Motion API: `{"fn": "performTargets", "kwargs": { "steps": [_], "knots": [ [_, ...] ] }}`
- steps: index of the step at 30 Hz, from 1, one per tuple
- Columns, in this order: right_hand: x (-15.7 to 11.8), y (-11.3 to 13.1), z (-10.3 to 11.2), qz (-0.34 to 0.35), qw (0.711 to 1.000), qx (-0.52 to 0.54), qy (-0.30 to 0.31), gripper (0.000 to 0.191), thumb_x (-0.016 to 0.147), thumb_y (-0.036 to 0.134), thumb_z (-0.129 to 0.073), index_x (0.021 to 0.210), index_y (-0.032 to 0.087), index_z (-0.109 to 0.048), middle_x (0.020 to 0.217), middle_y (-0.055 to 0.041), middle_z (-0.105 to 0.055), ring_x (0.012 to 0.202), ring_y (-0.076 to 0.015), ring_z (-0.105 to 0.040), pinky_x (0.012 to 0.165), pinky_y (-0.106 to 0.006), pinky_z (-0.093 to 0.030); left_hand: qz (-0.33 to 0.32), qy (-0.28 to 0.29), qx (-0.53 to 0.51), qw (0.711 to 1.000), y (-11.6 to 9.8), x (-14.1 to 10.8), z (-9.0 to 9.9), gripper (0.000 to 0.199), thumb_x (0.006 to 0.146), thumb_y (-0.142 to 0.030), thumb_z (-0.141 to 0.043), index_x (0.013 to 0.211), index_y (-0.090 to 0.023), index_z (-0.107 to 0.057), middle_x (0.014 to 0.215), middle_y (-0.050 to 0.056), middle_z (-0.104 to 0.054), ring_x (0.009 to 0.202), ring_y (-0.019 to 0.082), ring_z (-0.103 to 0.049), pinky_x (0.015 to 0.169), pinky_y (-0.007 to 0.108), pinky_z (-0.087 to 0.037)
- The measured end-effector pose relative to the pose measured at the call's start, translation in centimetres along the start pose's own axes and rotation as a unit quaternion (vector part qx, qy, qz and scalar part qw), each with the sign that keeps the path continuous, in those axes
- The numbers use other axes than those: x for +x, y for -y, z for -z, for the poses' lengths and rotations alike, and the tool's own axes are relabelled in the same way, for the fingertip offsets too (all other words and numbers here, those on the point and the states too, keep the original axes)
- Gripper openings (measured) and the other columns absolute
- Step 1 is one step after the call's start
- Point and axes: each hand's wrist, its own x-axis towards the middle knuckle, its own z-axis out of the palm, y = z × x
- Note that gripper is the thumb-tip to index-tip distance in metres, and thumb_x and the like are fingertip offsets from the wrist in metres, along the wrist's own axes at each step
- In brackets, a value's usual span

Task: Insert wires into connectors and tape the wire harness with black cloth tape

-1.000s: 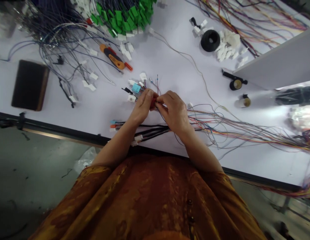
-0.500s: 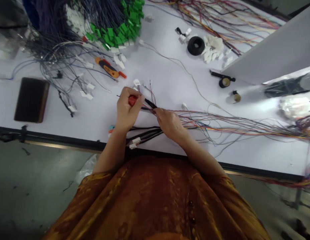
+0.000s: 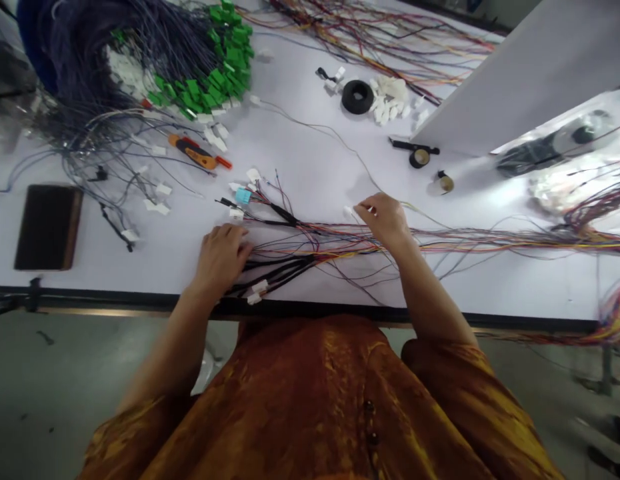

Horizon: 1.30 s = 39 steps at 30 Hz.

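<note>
My left hand lies near the table's front edge, over a wiring harness of black wires, and holds nothing I can see. Small white connectors sit just right of it. My right hand is farther right, with its fingertips pinching a small white connector on a thin wire. Long multicoloured wires run right beneath that hand. Up the harness, a blue connector and a white connector lie apart from both hands.
A large wire bundle with green connectors sits at the back left, beside an orange-and-black hand tool. A dark flat pad lies at the left. A black ring, loose white connectors and a grey panel are at the back right.
My hands have moved apart: the left down toward the table edge, the right out to the white connector. The red item they held is out of sight.
</note>
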Motion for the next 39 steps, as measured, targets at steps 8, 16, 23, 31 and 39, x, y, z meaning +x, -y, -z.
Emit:
{"fn": "performTargets", "kwargs": {
  "steps": [8,16,23,31,39],
  "knots": [
    [0.8,2.9,0.2,0.101,0.987,0.124,0.024,0.012,0.086,0.02,-0.06,0.081,0.017,-0.07,0.086,-0.0042,-0.067,0.077,-0.0147,-0.059,0.076,-0.028,-0.046,-0.136,0.012,-0.265,0.954,-7.8,7.8,1.4,0.038,0.087,-0.042,-0.066,0.119,-0.023,-0.061,0.109,0.008,-0.069,0.091,0.021,-0.065,0.072,0.031,-0.053],
    [1.1,-3.3,3.2,0.047,0.999,-0.003,-0.012,0.035,0.089,0.011,-0.049,0.116,0.017,-0.071,0.115,-0.0111,-0.069,0.096,-0.0203,-0.061,0.09,-0.037,-0.05,-0.113,0.062,-0.317,0.94,-10.6,11.1,-1.8,0.019,0.088,-0.037,-0.063,0.095,-0.021,-0.07,0.066,-0.001,-0.065,0.056,0.012,-0.053,0.056,0.025,-0.04],
    [3.4,-13.5,4.7,-0.033,0.994,-0.106,0.014,0.013,0.086,0.01,-0.056,0.09,0.015,-0.068,0.115,-0.0165,-0.066,0.111,-0.0298,-0.058,0.101,-0.047,-0.045,0.007,0.007,-0.363,0.932,-7.7,11.3,-0.9,0.016,0.081,-0.034,-0.067,0.093,-0.023,-0.071,0.065,-0.002,-0.064,0.06,0.013,-0.059,0.061,0.029,-0.046],
    [5.8,-14.9,9.3,-0.209,0.909,0.272,-0.237,0.019,0.102,0.02,-0.035,0.085,0.023,-0.042,0.069,0.0071,-0.049,0.044,-0.0032,-0.033,0.049,-0.023,-0.031,0.046,-0.171,-0.349,0.92,-4.2,13.7,0.3,0.016,0.086,-0.042,-0.069,0.095,-0.03,-0.064,0.076,-0.006,-0.063,0.07,0.015,-0.058,0.072,0.038,-0.049],
    [2.4,-9.7,10.5,-0.07,0.942,0.305,-0.124,0.022,0.091,0.024,-0.065,0.077,0.024,-0.048,0.065,0.0065,-0.053,0.051,-0.0042,-0.04,0.051,-0.025,-0.033,-0.111,0.002,-0.38,0.918,-14.6,12.2,-0.6,0.023,0.09,-0.044,-0.064,0.093,-0.02,-0.066,0.096,0.007,-0.07,0.089,0.021,-0.063,0.078,0.039,-0.053]
  ]
}}
